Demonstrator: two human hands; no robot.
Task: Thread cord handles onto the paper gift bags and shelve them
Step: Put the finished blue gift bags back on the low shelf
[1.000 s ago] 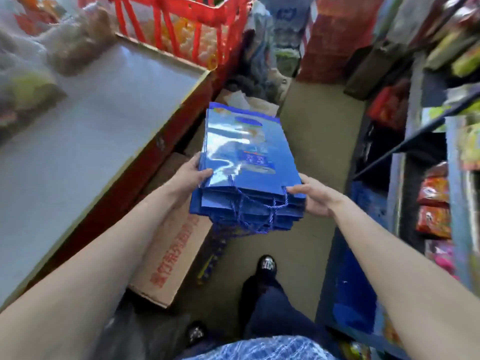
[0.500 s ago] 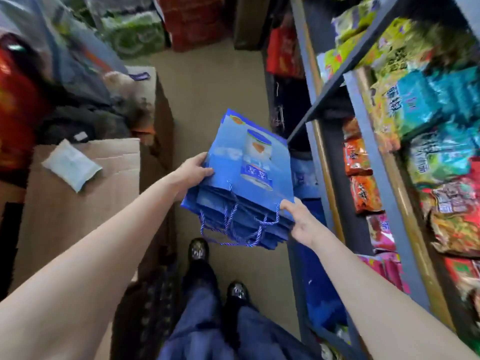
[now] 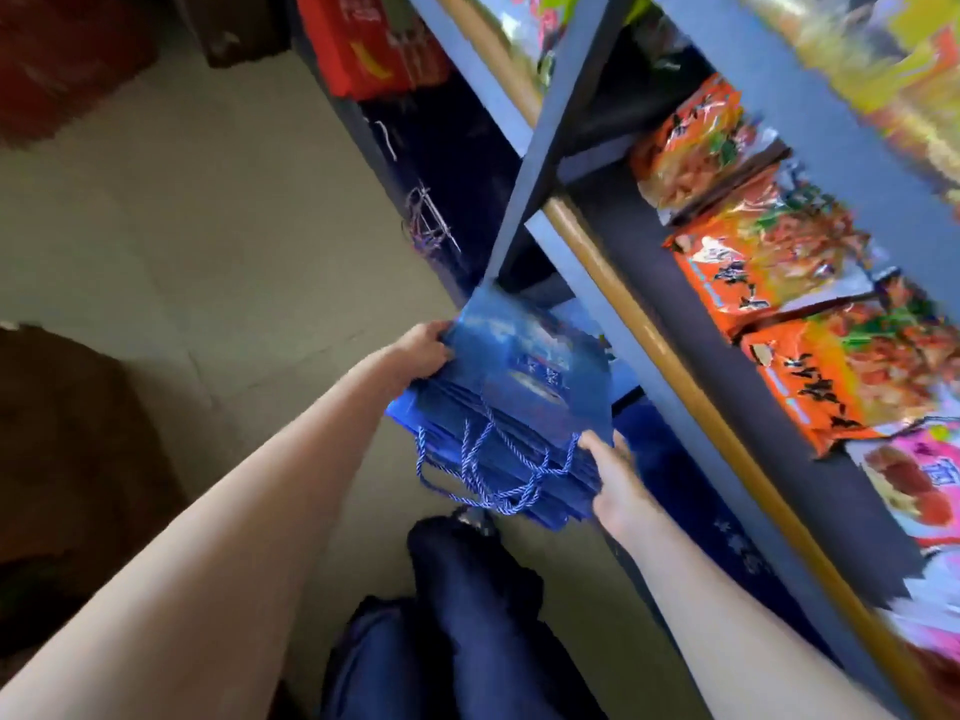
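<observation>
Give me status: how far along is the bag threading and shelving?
Done: the stack of blue gift bags already carries twisted blue cord handles, so threading looks finished for these. In hand: left hand and right hand grip the stack's opposite edges, its far end at the blue shelf rack. Left: the stack is not yet set down on a shelf.

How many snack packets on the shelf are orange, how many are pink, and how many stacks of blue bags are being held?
Orange snack packets: 3
Pink snack packets: 1
Held stacks of blue bags: 1
Total: 5
</observation>
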